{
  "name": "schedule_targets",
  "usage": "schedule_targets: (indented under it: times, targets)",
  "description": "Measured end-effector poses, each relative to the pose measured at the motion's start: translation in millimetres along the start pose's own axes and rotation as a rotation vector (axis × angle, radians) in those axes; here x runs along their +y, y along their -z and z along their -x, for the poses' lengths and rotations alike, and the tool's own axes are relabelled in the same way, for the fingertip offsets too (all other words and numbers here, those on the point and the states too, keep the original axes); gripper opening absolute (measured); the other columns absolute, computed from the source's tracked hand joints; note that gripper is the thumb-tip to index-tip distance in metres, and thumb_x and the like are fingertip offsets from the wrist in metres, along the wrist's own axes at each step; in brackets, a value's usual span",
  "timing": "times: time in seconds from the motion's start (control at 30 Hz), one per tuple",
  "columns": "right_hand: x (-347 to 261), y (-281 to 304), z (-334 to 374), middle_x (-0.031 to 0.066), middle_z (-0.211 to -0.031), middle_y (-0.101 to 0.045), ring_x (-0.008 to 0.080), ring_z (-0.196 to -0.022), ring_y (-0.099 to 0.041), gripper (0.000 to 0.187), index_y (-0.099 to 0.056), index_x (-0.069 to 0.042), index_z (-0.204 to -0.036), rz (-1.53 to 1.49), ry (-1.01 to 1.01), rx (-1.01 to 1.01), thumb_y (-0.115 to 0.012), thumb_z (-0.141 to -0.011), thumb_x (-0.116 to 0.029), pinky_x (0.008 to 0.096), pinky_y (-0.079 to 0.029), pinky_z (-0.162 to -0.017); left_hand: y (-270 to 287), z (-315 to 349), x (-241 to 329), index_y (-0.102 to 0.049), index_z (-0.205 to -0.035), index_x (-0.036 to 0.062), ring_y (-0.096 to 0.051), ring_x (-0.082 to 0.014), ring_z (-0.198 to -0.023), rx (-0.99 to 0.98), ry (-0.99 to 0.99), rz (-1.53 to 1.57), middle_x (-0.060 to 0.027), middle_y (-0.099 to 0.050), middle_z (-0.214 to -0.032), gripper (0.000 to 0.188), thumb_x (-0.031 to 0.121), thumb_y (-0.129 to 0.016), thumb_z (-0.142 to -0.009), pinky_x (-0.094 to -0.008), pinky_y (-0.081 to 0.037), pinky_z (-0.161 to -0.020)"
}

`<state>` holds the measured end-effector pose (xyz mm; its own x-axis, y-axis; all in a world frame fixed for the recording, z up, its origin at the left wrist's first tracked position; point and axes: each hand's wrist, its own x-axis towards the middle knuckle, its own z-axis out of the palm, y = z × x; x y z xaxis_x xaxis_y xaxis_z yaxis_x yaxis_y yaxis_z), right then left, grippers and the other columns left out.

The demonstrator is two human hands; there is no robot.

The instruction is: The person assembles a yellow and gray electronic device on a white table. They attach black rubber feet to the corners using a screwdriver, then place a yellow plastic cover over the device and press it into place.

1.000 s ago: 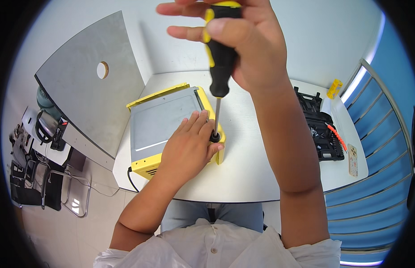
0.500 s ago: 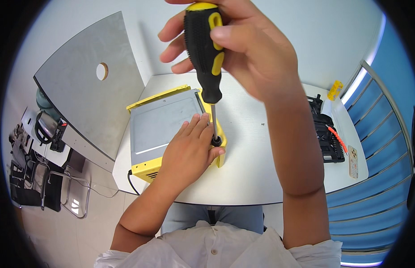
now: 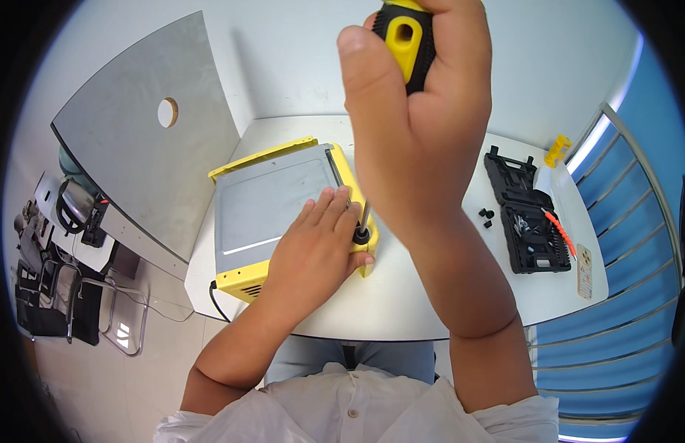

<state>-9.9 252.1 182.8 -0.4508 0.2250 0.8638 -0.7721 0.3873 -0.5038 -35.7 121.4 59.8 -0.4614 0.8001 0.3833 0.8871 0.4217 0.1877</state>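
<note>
A yellow appliance housing with a grey panel [image 3: 265, 207] lies on the table, a black cord at its left corner. My left hand [image 3: 313, 244] rests on its right side with fingers stretched out flat, thumb near the corner. In the raised right hand [image 3: 424, 125] is a black-and-yellow screwdriver [image 3: 403, 44], my fingers closed round its handle. Its shaft shows below my wrist and ends at a round black foot [image 3: 362, 236] on the housing's near right corner. The hand hides the shaft's middle part.
An opened black tool case [image 3: 534, 240] lies on the right of the white table [image 3: 409, 303], beside small black pieces [image 3: 487, 215]. An orange-red pen-like tool [image 3: 558, 230], a phone [image 3: 584, 272] and a yellow roll [image 3: 557, 150] are near. A grey partition [image 3: 150, 140] stands left, metal rails [image 3: 615, 295] right.
My right hand has turned and closed round the screwdriver handle, which has tilted to the right. The small black pieces and more of the tool case now show. My left hand stays nearly in place.
</note>
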Motion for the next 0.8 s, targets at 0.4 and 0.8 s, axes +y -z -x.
schedule_targets:
  times: [0.4, 0.8]
  targets:
    - [26, 13, -27, 0.0171, -0.081, -0.055, 0.018, -0.056, -0.056, 0.029, -0.044, -0.004, -0.113, -1.234, -0.264, -0.523, -0.053, -0.086, -0.01, 0.0263, -0.051, -0.048, -4, 0, 1, -0.053, -0.118, -0.003, -0.045, -0.0353, -0.127, 0.108, -0.036, -0.05, -0.018, -0.05, -0.134, 0.061, 0.034, -0.073, -0.073, -0.044, -0.038, -0.105]
    - [8, 2, -23, 0.005, -0.077, -0.054, 0.0092, -0.069, -0.056, 0.037, -0.042, -0.004, -0.114, -0.572, -0.214, -0.409, -0.064, -0.085, -0.012, 0.022, -0.049, -0.062, -6, 0, -1, -0.053, -0.122, -0.0007, -0.046, -0.0339, -0.125, 0.107, -0.045, -0.096, -0.0168, -0.051, -0.133, 0.063, 0.034, -0.073, -0.073, -0.0434, -0.039, -0.104]
